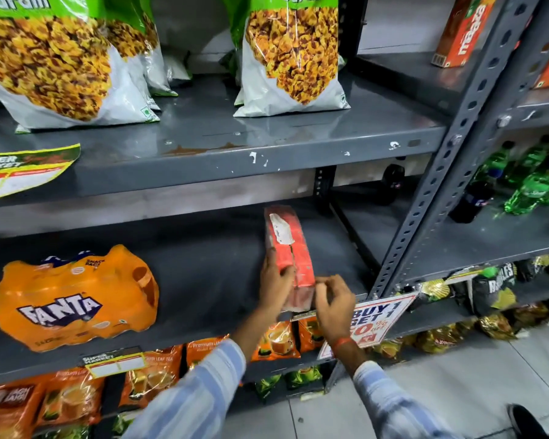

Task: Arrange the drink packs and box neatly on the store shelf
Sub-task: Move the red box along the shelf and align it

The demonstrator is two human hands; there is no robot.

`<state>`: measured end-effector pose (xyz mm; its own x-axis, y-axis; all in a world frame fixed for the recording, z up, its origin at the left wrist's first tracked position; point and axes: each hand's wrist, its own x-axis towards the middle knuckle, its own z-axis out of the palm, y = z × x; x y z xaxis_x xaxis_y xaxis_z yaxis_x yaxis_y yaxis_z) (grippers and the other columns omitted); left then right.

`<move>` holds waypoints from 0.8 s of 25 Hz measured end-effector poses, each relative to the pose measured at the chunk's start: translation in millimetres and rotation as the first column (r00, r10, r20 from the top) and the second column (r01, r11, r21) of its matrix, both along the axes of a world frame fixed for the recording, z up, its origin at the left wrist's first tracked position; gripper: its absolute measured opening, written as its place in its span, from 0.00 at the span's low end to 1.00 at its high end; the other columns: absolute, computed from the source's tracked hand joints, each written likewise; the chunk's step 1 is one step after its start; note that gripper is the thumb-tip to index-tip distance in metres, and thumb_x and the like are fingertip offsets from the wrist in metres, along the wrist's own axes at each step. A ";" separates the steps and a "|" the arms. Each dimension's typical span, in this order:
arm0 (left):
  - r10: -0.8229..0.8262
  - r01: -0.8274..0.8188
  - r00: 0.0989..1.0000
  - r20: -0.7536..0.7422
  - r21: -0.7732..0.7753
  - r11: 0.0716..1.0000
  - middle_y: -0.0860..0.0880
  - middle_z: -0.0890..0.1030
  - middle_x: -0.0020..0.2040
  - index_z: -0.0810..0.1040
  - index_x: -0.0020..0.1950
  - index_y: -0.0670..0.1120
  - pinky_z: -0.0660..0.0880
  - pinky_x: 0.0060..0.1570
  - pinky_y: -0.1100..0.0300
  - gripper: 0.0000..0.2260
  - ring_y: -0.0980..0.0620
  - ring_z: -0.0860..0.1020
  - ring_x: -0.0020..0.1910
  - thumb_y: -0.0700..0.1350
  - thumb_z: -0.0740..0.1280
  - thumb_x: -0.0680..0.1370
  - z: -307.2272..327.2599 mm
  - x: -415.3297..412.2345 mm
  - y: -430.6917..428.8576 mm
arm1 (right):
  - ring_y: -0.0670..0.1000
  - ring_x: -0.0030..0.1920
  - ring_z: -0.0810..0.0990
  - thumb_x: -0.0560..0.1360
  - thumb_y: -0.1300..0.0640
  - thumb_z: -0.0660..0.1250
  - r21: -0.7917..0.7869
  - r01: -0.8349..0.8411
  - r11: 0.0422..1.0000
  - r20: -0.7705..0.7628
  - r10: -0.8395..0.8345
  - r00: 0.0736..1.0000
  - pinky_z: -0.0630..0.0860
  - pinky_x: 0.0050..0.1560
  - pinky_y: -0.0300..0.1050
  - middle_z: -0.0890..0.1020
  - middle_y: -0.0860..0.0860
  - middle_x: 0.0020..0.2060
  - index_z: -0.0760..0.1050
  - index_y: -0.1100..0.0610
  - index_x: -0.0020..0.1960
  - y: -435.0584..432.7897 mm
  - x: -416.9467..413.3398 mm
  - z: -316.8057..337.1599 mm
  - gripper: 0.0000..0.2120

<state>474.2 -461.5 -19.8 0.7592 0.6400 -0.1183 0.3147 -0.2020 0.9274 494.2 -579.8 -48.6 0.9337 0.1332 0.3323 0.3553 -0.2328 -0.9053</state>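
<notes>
- Head view, centre of the frame: a red drink pack (288, 255) lies lengthwise on the grey middle shelf (210, 261), its near end at the shelf's front edge, a white label on its far top.
- The left hand (274, 285) is closed on the pack's left side, thumb over the top — holding it.
- The right hand (333, 304) sits at the pack's near right corner with fingers curled and pinched close; whether it truly grips the pack cannot be told.
- Lower left of the frame: an orange Fanta pack (73, 299) rests on the same shelf, well apart from the red pack.
- Upper shelf: snack bags (293, 58) stand upright.
- Upper right: a red juice carton (465, 30) leans on the next rack.
- Right of centre: green bottles (533, 182).
- Lower right — a sale sign (377, 318) hangs just beside the right hand.
- Bottom: orange tea packets (152, 375).
</notes>
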 end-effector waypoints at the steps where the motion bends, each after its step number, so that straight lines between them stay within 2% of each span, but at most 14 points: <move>1: -0.041 0.041 0.999 0.008 -0.072 0.997 0.37 0.72 0.68 0.65 0.71 0.39 0.70 0.65 0.50 0.21 0.40 0.72 0.66 0.37 0.61 0.78 3.2 1.5 16.6 | 0.49 0.37 0.79 0.70 0.58 0.62 -0.056 -0.055 0.997 0.032 0.057 0.998 0.72 0.40 0.42 0.81 0.54 0.35 0.80 0.59 0.40 4.7 -7.6 -2.1 0.09; 3: -0.189 0.188 0.982 0.011 -0.182 0.965 0.41 0.78 0.59 0.71 0.65 0.41 0.74 0.56 0.54 0.14 0.45 0.75 0.58 0.37 0.60 0.79 11.2 1.1 48.3 | 0.51 0.41 0.81 0.69 0.62 0.64 -0.132 -0.143 0.981 0.123 0.159 0.980 0.75 0.45 0.41 0.84 0.55 0.40 0.83 0.60 0.44 20.0 -20.6 -4.5 0.09; 5: -0.292 0.284 0.954 -0.068 -0.104 0.953 0.41 0.77 0.64 0.71 0.67 0.40 0.73 0.62 0.54 0.16 0.47 0.75 0.60 0.41 0.63 0.78 20.6 1.9 72.0 | 0.51 0.45 0.83 0.70 0.65 0.65 -0.151 -0.229 0.962 0.150 0.251 0.956 0.76 0.49 0.40 0.86 0.55 0.44 0.83 0.61 0.46 33.0 -26.3 -1.7 0.10; 6: -0.269 0.274 0.955 -0.125 0.018 0.962 0.40 0.75 0.67 0.71 0.67 0.40 0.70 0.67 0.51 0.20 0.45 0.74 0.63 0.44 0.66 0.77 22.3 2.4 76.3 | 0.51 0.46 0.83 0.70 0.66 0.64 -0.163 -0.272 0.949 0.138 0.294 0.946 0.77 0.50 0.41 0.86 0.55 0.46 0.83 0.60 0.47 36.5 -25.1 0.7 0.10; 7: -0.179 0.201 0.972 -0.154 0.145 0.969 0.38 0.74 0.68 0.71 0.68 0.41 0.68 0.69 0.50 0.24 0.43 0.72 0.66 0.49 0.68 0.74 20.6 2.0 74.9 | 0.51 0.46 0.83 0.71 0.66 0.63 -0.167 -0.294 0.941 0.129 0.316 0.940 0.77 0.50 0.40 0.86 0.54 0.46 0.83 0.60 0.48 37.5 -21.2 3.7 0.11; 9: 0.000 0.020 0.998 -0.065 0.301 0.953 0.37 0.72 0.67 0.68 0.70 0.42 0.68 0.68 0.46 0.31 0.39 0.70 0.66 0.52 0.72 0.71 6.0 -10.9 54.6 | 0.48 0.46 0.81 0.72 0.63 0.62 -0.056 -0.220 0.974 0.108 0.225 0.969 0.75 0.48 0.37 0.84 0.52 0.46 0.81 0.56 0.50 35.2 -5.1 11.5 0.11; 11: 0.018 -0.024 1.000 0.024 0.281 0.959 0.37 0.69 0.66 0.62 0.73 0.45 0.70 0.66 0.44 0.36 0.39 0.71 0.65 0.49 0.74 0.70 -12.7 -28.7 31.2 | 0.50 0.53 0.78 0.74 0.62 0.63 0.118 0.014 0.993 -0.003 -0.014 1.000 0.74 0.54 0.42 0.79 0.54 0.52 0.76 0.57 0.57 27.5 32.5 17.3 0.12; 12: 0.012 -0.023 0.999 0.046 0.259 0.966 0.38 0.69 0.67 0.59 0.75 0.46 0.71 0.65 0.44 0.37 0.40 0.71 0.66 0.47 0.74 0.70 -17.8 -34.2 28.7 | 0.55 0.60 0.75 0.76 0.60 0.63 0.118 0.096 0.988 -0.114 -0.083 0.990 0.72 0.62 0.48 0.77 0.58 0.59 0.72 0.60 0.63 21.0 56.3 21.0 0.16; 13: 0.007 -0.018 0.999 0.044 0.246 0.969 0.39 0.69 0.68 0.58 0.75 0.48 0.72 0.65 0.44 0.37 0.41 0.71 0.67 0.46 0.74 0.71 -20.8 -35.0 33.4 | 0.58 0.67 0.71 0.77 0.57 0.63 0.053 0.105 0.993 -0.235 -0.090 0.968 0.66 0.68 0.51 0.72 0.61 0.66 0.66 0.61 0.68 14.3 80.3 22.6 0.21; 15: -0.031 0.028 0.999 0.012 0.228 0.973 0.41 0.70 0.69 0.59 0.75 0.48 0.73 0.65 0.43 0.37 0.43 0.71 0.67 0.46 0.74 0.71 -21.6 -37.0 48.5 | 0.59 0.73 0.63 0.78 0.49 0.60 -0.063 -0.033 0.997 -0.410 0.004 0.912 0.59 0.74 0.53 0.64 0.59 0.74 0.58 0.57 0.75 5.7 112.8 19.4 0.28; 17: -0.081 0.081 0.997 -0.010 0.206 0.975 0.41 0.71 0.69 0.59 0.75 0.48 0.73 0.65 0.42 0.36 0.43 0.71 0.68 0.45 0.73 0.71 -17.0 -40.1 56.0 | 0.58 0.72 0.65 0.79 0.47 0.58 -0.032 -0.152 0.988 -0.457 0.121 0.881 0.60 0.74 0.56 0.67 0.58 0.73 0.61 0.55 0.73 7.9 120.7 13.2 0.26; 20: -0.157 0.158 0.987 -0.019 0.161 0.974 0.41 0.70 0.70 0.59 0.75 0.46 0.71 0.66 0.42 0.36 0.44 0.70 0.69 0.41 0.73 0.71 -11.4 -43.6 64.6 | 0.58 0.68 0.70 0.78 0.50 0.61 0.055 -0.057 0.997 -0.382 0.074 0.921 0.64 0.71 0.57 0.73 0.60 0.67 0.66 0.59 0.69 10.6 105.7 0.9 0.22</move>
